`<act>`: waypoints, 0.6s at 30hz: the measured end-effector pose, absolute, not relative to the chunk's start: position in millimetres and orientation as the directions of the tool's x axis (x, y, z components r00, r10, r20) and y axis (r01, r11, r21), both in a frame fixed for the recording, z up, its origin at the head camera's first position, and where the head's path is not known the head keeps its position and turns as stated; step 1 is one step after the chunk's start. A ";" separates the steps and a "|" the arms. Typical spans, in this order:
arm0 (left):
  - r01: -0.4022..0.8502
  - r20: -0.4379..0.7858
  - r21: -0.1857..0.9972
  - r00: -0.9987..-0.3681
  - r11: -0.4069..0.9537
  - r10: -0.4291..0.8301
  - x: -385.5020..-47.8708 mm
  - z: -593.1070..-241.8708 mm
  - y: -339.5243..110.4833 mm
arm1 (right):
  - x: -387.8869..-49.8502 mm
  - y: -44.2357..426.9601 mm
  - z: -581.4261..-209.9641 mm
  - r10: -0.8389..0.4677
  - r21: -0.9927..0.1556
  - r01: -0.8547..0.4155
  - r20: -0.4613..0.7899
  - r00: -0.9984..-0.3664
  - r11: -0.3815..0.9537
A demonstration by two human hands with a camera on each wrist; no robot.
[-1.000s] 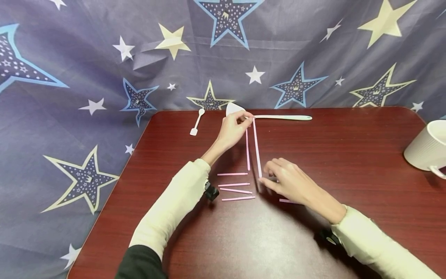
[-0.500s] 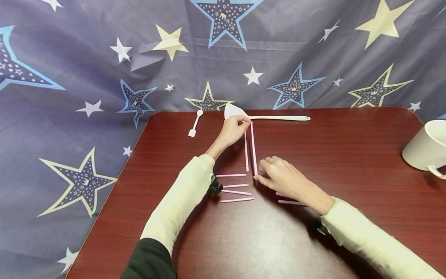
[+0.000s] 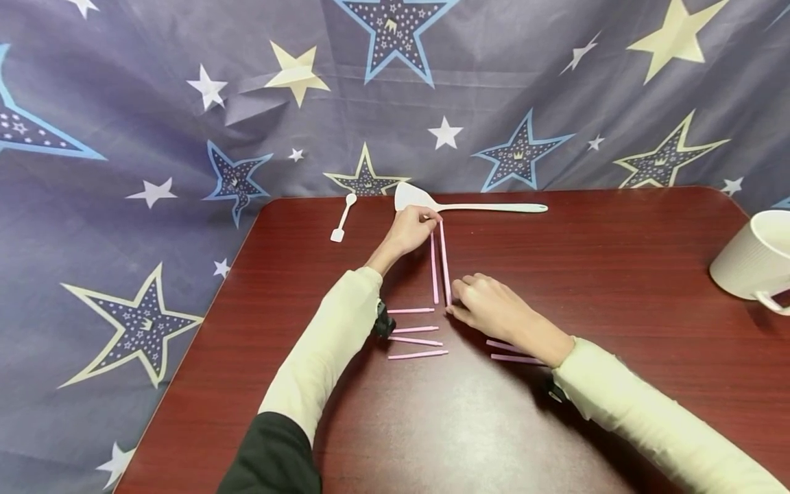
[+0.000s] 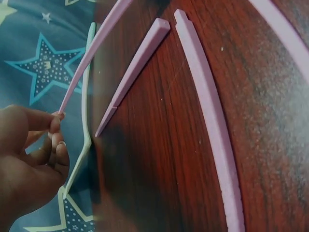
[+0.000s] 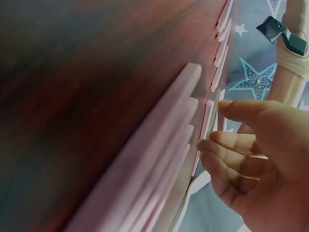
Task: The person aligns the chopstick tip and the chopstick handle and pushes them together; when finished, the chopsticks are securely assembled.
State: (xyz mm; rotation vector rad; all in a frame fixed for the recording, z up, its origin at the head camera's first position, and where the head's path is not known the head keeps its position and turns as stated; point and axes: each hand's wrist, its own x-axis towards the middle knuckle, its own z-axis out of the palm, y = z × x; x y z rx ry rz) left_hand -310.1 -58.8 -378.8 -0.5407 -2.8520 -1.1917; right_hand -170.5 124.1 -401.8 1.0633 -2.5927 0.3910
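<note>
My left hand (image 3: 410,230) pinches the far end of a long pink stick (image 3: 444,264) between thumb and fingertips. In the left wrist view that stick (image 4: 91,53) slants up from the fingertips, its far part out of frame. At its near end my right hand (image 3: 496,312) holds it between thumb and index finger; the right wrist view shows the thumb and curled fingers around it. Just left of it, a second pink stick (image 3: 435,278) lies almost parallel on the table, its top partly behind my left hand. Several shorter-looking pink sticks (image 3: 417,355) lie crosswise nearer me.
More pink sticks (image 3: 512,359) lie under my right wrist. At the back edge of the dark red table (image 3: 617,274) is a white spatula (image 3: 494,207), with a small white double-ended spoon (image 3: 344,219) left of it. A white ribbed mug (image 3: 749,257) stands far right.
Both hands have shifted left and brought the held stick closer to the stick beside it. Its far end has come slightly nearer me, uncovering the spatula's neck.
</note>
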 end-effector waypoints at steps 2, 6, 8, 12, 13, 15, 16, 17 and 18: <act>0.309 0.121 0.687 -0.941 0.658 0.316 -311.5 -379.0 -58.5 | -171.9 123.0 -401.9 -0.633 -0.126 -0.715 0.380 -0.675 0.687; 0.301 0.088 0.685 -0.938 0.663 0.334 -314.7 -380.4 -57.8 | -173.9 121.1 -402.6 -0.643 -0.118 -0.724 0.379 -0.665 0.679; 0.299 0.074 0.683 -0.936 0.667 0.343 -316.1 -381.7 -57.7 | -175.0 120.2 -403.3 -0.645 -0.118 -0.725 0.376 -0.665 0.679; 0.296 0.060 0.664 -0.936 0.687 0.346 -317.3 -382.3 -57.6 | -176.7 119.0 -403.8 -0.643 -0.122 -0.719 0.365 -0.673 0.684; 0.295 0.058 0.659 -0.937 0.692 0.344 -317.6 -382.4 -57.8 | -177.1 118.7 -403.9 -0.642 -0.124 -0.716 0.359 -0.678 0.687; 0.290 0.053 0.653 -0.939 0.700 0.339 -318.3 -382.5 -58.4 | -177.5 118.0 -404.0 -0.639 -0.128 -0.710 0.347 -0.687 0.693; 0.287 0.049 0.653 -0.940 0.701 0.339 -318.9 -382.9 -58.7 | -177.6 117.8 -404.0 -0.637 -0.131 -0.706 0.340 -0.691 0.696; 0.284 0.045 0.656 -0.939 0.700 0.340 -319.5 -383.4 -58.7 | -177.7 117.5 -404.1 -0.635 -0.132 -0.702 0.334 -0.696 0.700; 0.282 0.042 0.658 -0.940 0.698 0.340 -320.1 -383.9 -58.7 | -177.7 117.2 -404.1 -0.634 -0.132 -0.698 0.327 -0.701 0.704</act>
